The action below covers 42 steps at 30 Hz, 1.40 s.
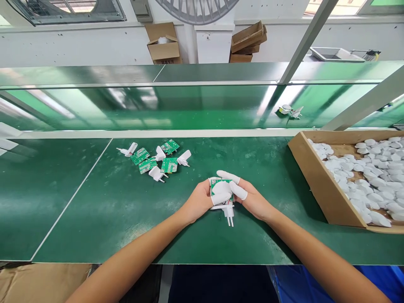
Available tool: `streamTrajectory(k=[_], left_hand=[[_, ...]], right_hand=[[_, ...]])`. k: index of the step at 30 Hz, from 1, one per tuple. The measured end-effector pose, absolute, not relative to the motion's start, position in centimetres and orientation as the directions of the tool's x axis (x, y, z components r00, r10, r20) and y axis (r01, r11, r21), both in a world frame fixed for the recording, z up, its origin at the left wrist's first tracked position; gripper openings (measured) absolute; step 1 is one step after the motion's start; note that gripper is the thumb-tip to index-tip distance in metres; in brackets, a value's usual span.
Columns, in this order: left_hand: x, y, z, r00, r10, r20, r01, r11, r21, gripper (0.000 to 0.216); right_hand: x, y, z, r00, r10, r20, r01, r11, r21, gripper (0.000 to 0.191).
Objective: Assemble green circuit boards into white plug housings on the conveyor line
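Above the bench, close to my body, both hands are closed around a small green circuit board [215,183]. My left hand [202,200] grips its left side, with a white-covered thumb over the front. My right hand [251,198] has white finger covers too and pinches the right side. A white rounded piece [222,187] lies against the board's face, between the fingers. Below the board hangs a white two-pin plug [228,212], pins toward me. Beyond my left hand, several green boards [169,165] with white plugs [157,174] lie in a loose group.
A cardboard box [328,189] full of white rounded pieces [375,182] stands at the right. Behind the bench's white rail [202,134] runs a green belt-like surface [202,118], carrying another plug piece [296,112]. Metal posts [306,42] rise at the right.
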<state>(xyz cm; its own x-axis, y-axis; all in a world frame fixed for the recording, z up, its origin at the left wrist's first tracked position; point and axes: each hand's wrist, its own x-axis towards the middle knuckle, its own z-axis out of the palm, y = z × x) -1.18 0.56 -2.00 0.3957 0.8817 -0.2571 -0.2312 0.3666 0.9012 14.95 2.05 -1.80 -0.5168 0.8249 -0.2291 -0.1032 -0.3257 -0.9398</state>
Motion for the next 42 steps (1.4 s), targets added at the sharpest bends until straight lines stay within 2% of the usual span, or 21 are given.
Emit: streamTrajectory(k=[5,8,17,23,28,42], left_hand=[[-1.0,0.1,-2.2,0.439,0.873,-0.213,-0.217,0.334,0.917,0.024],[-1.0,0.0,-2.2,0.432,0.880,-0.200,-0.226,0.320,0.920,0.023],[-1.0,0.1,-2.0,0.424,0.885,-0.193,-0.175,0.289,0.941,0.025],[-0.7,-0.3,-1.9,0.381,0.904,-0.194,-0.225,0.294,0.929,0.031],[-0.5,-0.3,-1.7,0.342,0.907,-0.245,-0.236,0.336,0.912,0.035],[-0.5,0.2,-1.8,0.307,0.912,-0.271,-0.246,0.351,0.904,0.036]], right_hand=[[15.2,1.9,-1.1,-0.508,0.857,-0.092,0.010,-0.101,-0.995,0.040],[15.3,1.9,-0.7,-0.522,0.852,-0.052,0.061,-0.024,-0.998,0.039],[15.2,2.0,-0.6,-0.507,0.860,-0.054,0.077,-0.017,-0.997,0.040],[15.3,1.9,-0.6,-0.525,0.851,0.016,0.104,0.083,-0.991,0.041],[15.3,2.1,-0.8,-0.521,0.854,-0.004,0.079,0.043,-0.996,0.039],[15.2,2.8,-1.3,-0.536,0.844,0.007,0.069,0.052,-0.996,0.044]])
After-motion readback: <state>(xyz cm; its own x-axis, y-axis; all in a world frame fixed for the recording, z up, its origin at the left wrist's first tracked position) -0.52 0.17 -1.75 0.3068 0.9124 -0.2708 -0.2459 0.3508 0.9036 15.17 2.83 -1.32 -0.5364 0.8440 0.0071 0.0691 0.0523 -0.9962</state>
